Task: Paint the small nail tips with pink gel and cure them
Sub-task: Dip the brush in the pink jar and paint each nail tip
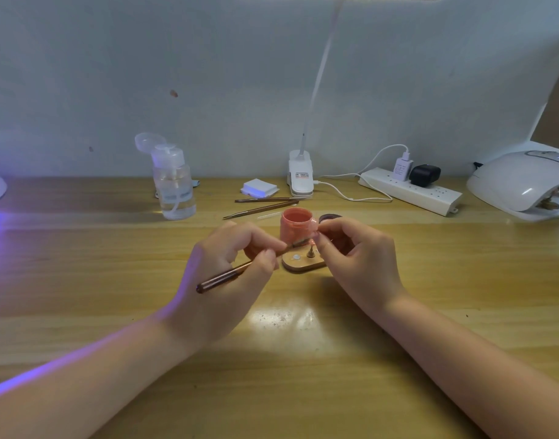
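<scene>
Bright lamp glare on the table [281, 315]; violet glow left; edges perhaps slightly warped.

The brush [240, 270] tip and the nail tip are too small to make out, masked by the right hand [357, 251] fingers. The curing lamp [522, 182] runs past the picture's right edge; its interior is dark. The dispenser bottle [173, 182] label is blurred.

Both forearms bare, no sleeves; hands, left [227, 264] and right [360, 258], ungloved, short nails.
</scene>
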`<state>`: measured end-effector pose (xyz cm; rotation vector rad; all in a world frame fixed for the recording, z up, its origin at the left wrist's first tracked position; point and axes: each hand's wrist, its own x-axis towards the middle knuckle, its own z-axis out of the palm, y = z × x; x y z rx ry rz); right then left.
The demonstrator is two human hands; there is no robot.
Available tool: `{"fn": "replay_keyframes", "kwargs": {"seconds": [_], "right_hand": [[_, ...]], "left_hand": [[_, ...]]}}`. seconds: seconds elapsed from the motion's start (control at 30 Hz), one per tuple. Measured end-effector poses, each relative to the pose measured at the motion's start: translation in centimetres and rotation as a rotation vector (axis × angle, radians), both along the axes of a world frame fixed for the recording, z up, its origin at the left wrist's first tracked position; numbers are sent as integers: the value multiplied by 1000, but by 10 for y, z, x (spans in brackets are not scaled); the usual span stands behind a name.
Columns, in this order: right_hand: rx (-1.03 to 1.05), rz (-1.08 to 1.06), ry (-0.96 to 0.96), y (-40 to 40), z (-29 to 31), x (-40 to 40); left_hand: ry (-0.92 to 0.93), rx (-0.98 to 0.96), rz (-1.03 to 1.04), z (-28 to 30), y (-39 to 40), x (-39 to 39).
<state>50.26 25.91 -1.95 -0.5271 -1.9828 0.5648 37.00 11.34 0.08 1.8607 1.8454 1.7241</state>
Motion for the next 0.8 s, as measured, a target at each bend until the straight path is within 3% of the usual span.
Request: {"fn": "replay_keyframes", "kwargs": {"seconds": [0.23,0.43,0.8], "right_hand": [[-44,15,13,-1,0,-1],[-64,29,22,-1,0,-1],[-89,39,24,0,0,-1]], "left_hand": [[-144,3,30,1,4,1],[-80,15,-22,-2,0,-1],[-185,26,-42,-4,0,-1]]}}
